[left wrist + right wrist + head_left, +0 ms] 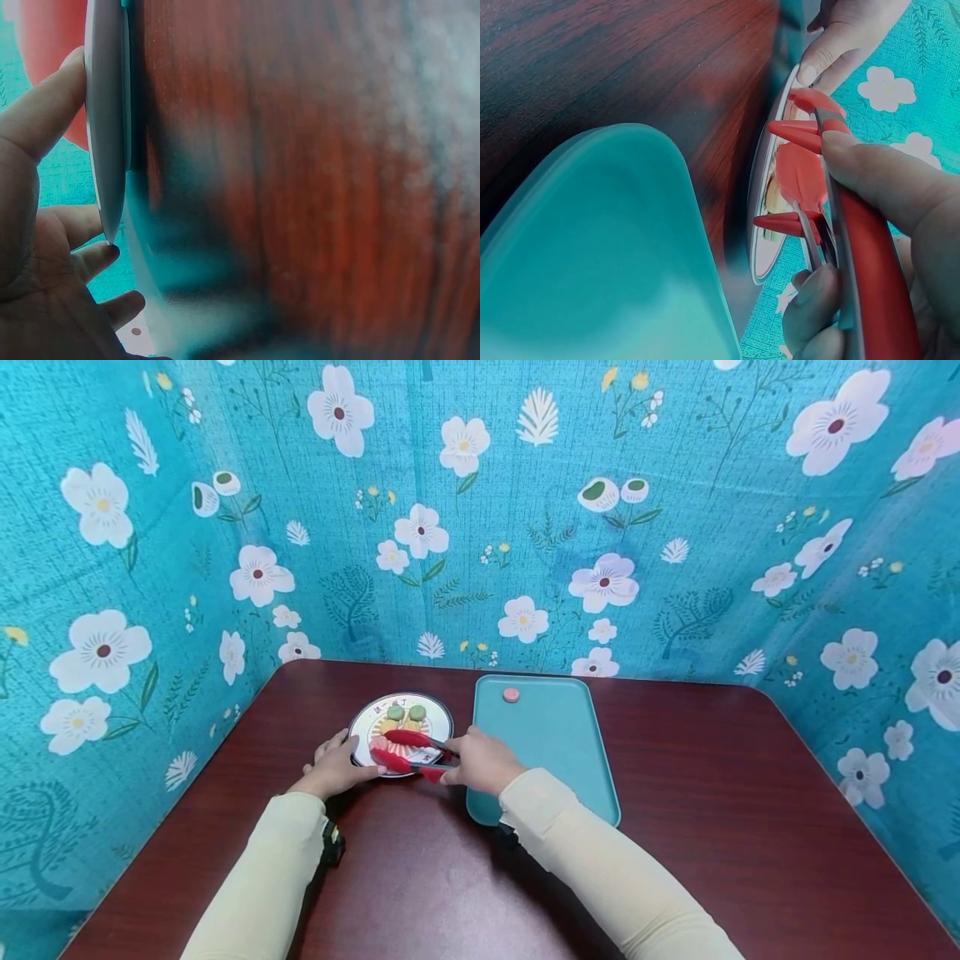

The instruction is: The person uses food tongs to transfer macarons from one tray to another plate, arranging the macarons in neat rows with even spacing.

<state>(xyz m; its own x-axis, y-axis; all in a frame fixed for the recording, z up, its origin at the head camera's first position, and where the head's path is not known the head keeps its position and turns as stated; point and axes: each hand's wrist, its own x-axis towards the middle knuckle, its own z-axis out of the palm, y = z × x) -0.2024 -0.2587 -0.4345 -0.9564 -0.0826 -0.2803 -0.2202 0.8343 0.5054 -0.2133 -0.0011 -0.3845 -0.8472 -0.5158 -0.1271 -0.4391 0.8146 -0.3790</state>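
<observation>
My left hand point(335, 768) holds the left rim of a round white plate point(363, 721), its thumb over the edge, as the left wrist view shows. With my right hand point(483, 762) I grip a pair of red-tipped tongs point(870, 262), their jaws spread apart over the plate. A pink macaron point(379, 743) lies on the plate by the tong tips; the tongs partly cover it. Two green macarons point(417, 713) sit toward the plate's far side, with two yellow macarons point(388, 725) just in front of them.
A turquoise tray point(551, 760) lies right of the plate, under my right forearm. Near its far left corner sits another pink macaron point(511, 695). The dark wooden table point(697, 777) ends at a blue floral cloth point(480, 527) behind.
</observation>
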